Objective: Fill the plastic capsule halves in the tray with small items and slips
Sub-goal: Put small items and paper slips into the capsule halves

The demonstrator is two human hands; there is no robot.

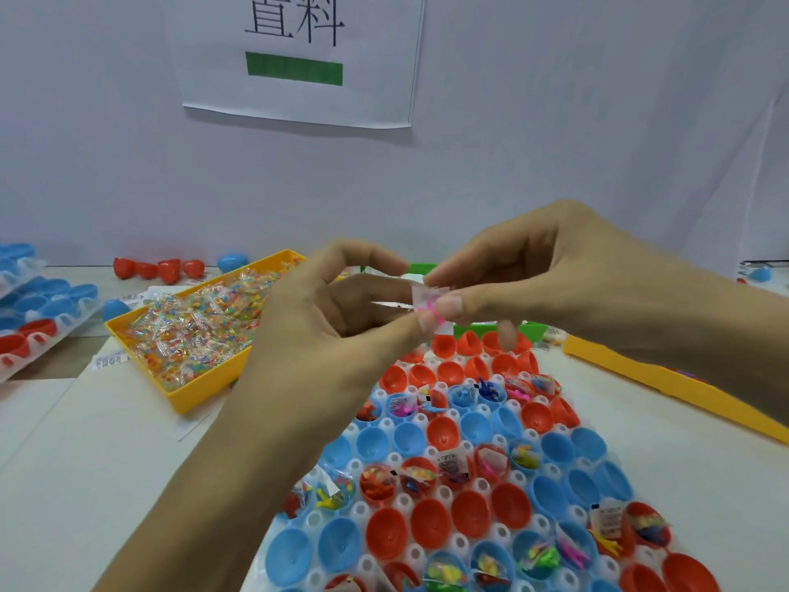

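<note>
**Both hands pinch one small packet above the capsule tray**

The left hand (341,318) and the right hand (533,284) meet in the air over the far end of the tray (529,435). Fingers and thumbs of each are curled in, narrow, pinching a small clear packet (429,303) with a pink item inside; it hangs between the fingertips, above the red halves.

The white tray lies on the table (85,463) and holds red and blue capsule halves (427,527), open side up. Several hold small coloured toys and printed slips; many others hold nothing. The exact number cannot be told, since the arms cover part of the tray.

Left of the hands, a yellow bin (188,390) is full of clear packets of coloured bits. A second yellow bin (666,380) shows at the right, its contents mostly hidden. Four red capsule pieces (160,269) lie by the wall, and more trays of halves (38,314) are stacked at far left.
</note>
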